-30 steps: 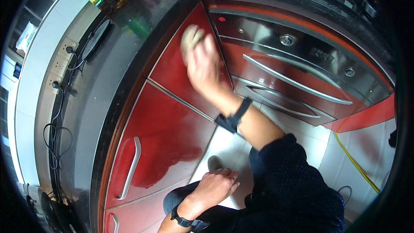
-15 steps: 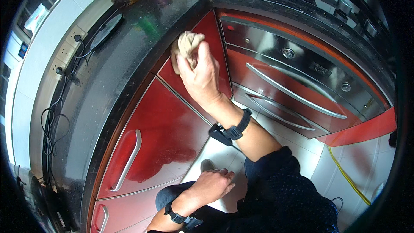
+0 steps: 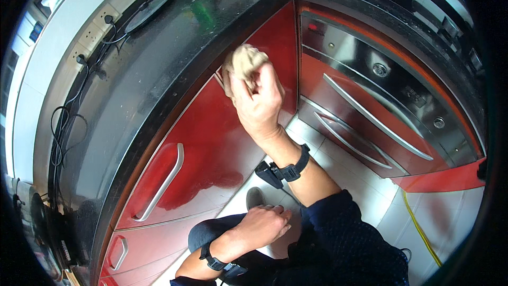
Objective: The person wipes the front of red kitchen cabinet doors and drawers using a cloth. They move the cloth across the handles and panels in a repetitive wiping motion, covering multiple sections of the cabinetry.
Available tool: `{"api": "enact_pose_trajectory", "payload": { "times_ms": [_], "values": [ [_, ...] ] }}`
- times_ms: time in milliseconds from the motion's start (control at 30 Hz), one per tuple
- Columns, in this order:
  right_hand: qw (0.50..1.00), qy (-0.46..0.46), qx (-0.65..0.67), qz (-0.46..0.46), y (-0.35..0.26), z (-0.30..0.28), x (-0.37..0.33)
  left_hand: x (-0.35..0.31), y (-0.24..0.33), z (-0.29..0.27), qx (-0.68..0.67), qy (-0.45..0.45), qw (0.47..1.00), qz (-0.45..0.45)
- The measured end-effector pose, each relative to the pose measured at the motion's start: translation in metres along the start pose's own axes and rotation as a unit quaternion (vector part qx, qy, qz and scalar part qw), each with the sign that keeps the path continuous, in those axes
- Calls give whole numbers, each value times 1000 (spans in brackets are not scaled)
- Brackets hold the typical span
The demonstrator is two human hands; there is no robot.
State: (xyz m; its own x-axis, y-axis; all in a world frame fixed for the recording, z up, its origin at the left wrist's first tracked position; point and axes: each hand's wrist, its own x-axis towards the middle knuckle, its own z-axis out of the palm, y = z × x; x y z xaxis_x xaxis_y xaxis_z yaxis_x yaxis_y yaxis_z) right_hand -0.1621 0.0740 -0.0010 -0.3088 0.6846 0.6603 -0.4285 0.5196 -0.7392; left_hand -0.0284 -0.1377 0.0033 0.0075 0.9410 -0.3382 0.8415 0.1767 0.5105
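My right hand (image 3: 263,105) is closed around a crumpled beige cloth (image 3: 248,62). Part of the cloth is against the red cabinet front (image 3: 211,132), near its upper edge, where a seam divides the door from the corner panel. Lower down, my left hand (image 3: 263,226) lies over my bent knee with nothing in it, its fingers laid out loosely. A dark, wet-looking patch (image 3: 198,190) shows on the door beside its silver handle (image 3: 165,182).
Above the door runs a black countertop (image 3: 143,74), with a round dark disc (image 3: 149,11) and black cables (image 3: 61,132) by the wall sockets. To the right stands a red and steel built-in appliance (image 3: 365,111). A yellow hose or cord (image 3: 420,228) lies on the tiled floor.
The view has shifted, so the cabinets sit differently in it. My right hand has moved the cloth leftward along the cabinet front to the seam. My left hand stays on the knee.
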Motion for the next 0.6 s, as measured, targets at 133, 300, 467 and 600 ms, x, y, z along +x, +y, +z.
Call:
{"api": "enact_pose_trajectory", "payload": {
  "times_ms": [133,300,467,600],
  "values": [
    [994,39,26,-99,-11,-13,-21,1,-2,-2,12,24,1000,8],
    [992,28,-20,-121,-15,-15,-15,5,0,-5,22,27,999,26],
    [988,32,-51,-146,2,4,-20,2,2,-4,17,31,999,29],
    [997,42,24,67,32,-26,-74,3,0,-7,12,21,999,23]
  ]
}}
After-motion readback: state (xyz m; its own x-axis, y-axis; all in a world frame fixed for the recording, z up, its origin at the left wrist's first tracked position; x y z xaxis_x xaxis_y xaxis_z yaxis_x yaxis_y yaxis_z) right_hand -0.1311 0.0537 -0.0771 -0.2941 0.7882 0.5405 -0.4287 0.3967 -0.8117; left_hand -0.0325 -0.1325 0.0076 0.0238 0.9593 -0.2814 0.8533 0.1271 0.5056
